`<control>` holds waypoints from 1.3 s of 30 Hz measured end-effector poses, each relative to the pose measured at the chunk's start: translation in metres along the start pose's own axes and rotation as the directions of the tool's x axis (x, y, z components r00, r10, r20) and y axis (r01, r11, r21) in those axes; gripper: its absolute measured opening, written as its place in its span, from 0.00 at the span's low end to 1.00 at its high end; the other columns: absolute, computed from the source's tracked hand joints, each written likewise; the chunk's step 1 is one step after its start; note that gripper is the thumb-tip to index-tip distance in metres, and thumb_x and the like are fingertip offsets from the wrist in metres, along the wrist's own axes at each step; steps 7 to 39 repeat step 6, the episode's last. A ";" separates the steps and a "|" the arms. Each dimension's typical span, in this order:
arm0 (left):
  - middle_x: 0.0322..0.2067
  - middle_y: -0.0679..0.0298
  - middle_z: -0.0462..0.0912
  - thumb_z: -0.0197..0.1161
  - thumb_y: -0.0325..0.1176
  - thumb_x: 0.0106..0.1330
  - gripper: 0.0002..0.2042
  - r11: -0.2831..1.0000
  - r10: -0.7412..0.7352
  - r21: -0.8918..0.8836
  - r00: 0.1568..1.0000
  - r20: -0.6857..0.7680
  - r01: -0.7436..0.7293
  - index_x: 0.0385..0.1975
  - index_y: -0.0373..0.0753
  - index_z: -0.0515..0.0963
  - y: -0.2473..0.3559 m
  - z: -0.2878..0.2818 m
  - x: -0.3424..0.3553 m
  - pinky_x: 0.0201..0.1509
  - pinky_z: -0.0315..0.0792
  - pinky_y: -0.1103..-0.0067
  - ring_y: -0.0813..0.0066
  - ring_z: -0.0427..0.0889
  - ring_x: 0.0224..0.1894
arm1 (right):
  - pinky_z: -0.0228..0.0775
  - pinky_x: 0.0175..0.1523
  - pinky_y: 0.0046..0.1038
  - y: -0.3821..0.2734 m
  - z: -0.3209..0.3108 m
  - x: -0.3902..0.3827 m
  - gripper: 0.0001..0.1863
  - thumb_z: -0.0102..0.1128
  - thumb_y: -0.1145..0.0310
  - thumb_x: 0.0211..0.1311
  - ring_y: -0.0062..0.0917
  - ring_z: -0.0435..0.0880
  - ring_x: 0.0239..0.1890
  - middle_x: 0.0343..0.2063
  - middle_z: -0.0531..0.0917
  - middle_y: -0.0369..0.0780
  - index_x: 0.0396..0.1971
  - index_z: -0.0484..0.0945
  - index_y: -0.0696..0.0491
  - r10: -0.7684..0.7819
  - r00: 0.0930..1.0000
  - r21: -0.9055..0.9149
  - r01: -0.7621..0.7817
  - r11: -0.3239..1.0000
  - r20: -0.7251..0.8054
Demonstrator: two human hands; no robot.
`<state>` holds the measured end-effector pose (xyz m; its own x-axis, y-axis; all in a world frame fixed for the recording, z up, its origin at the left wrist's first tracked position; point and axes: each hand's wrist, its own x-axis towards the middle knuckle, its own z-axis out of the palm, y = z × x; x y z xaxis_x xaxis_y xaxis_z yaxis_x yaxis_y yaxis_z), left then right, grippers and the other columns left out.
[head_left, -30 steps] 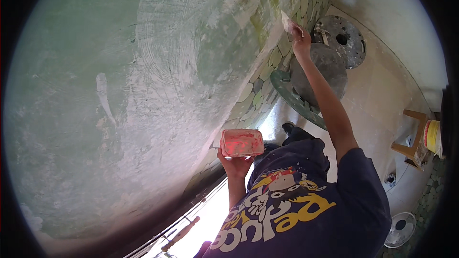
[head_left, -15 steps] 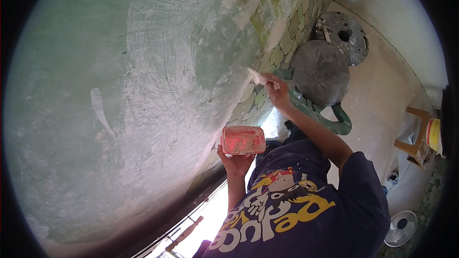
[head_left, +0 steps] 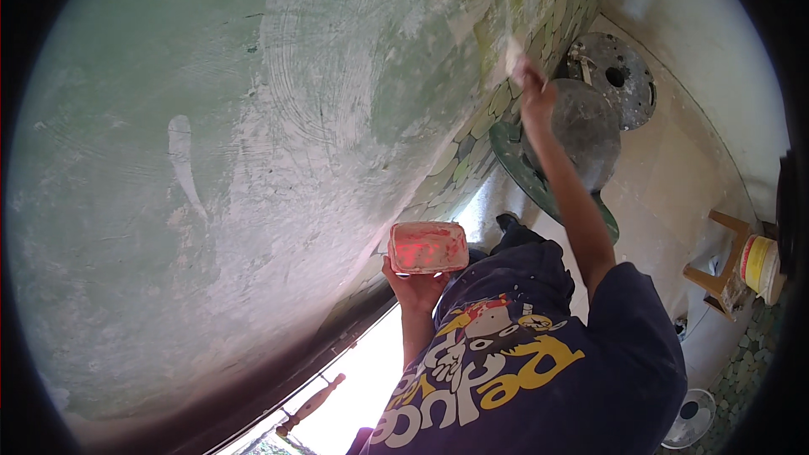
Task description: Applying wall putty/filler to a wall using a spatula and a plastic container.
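My left hand (head_left: 415,288) grips a red rectangular tub (head_left: 429,248) from below, its inside smeared with pale plaster-like paste. My right hand (head_left: 537,93), arm stretched out, is closed around a pale flat tool (head_left: 513,59); motion blurs the tool and its exact kind is unclear. The tool's tip is over or against the far part of the green wall (head_left: 202,59); whether they touch I cannot tell. Whitish patches and swirling streaks (head_left: 312,76) cover much of that wall, and a pale vertical smear (head_left: 182,160) stands out at its left.
Along the wall runs a stone-patterned band (head_left: 476,139). Beyond my right arm stand a green chair-like piece (head_left: 522,170), a dark round disc (head_left: 581,122) and a perforated disc (head_left: 630,76). A brown stool (head_left: 716,265), yellow-banded bucket (head_left: 761,263) and round white object (head_left: 691,420) are at right.
My right hand has moved farther away and to the right along the wall, carrying the tool. The red tub stays in my left hand, while the whole view has shifted slightly.
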<state>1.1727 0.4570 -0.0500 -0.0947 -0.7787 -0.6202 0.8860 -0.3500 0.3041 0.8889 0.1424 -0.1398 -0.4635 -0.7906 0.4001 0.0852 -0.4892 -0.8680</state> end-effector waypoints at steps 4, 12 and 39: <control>0.64 0.58 0.67 0.50 0.73 0.57 0.44 1.000 -0.004 0.012 1.000 -0.017 0.004 0.67 0.46 0.61 0.003 -0.002 0.000 0.51 0.77 0.64 0.58 0.74 0.58 | 0.69 0.62 0.31 -0.036 0.020 -0.090 0.14 0.49 0.78 0.70 0.31 0.79 0.57 0.52 0.81 0.46 0.52 0.76 0.62 0.068 0.994 -0.078 -0.061 0.995 0.084; 0.65 0.58 0.66 0.50 0.72 0.58 0.44 0.999 -0.017 0.035 1.000 -0.023 0.018 0.68 0.46 0.61 0.005 0.000 0.003 0.52 0.76 0.64 0.57 0.74 0.59 | 0.69 0.63 0.33 -0.042 0.031 -0.114 0.15 0.51 0.77 0.69 0.35 0.78 0.58 0.54 0.79 0.47 0.54 0.76 0.61 0.088 0.981 0.141 -0.113 0.984 0.173; 0.65 0.58 0.66 0.50 0.72 0.58 0.44 0.999 -0.017 0.035 1.000 -0.023 0.018 0.68 0.46 0.61 0.005 0.000 0.003 0.52 0.76 0.64 0.57 0.74 0.59 | 0.69 0.63 0.33 -0.042 0.031 -0.114 0.15 0.51 0.77 0.69 0.35 0.78 0.58 0.54 0.79 0.47 0.54 0.76 0.61 0.088 0.981 0.141 -0.113 0.984 0.173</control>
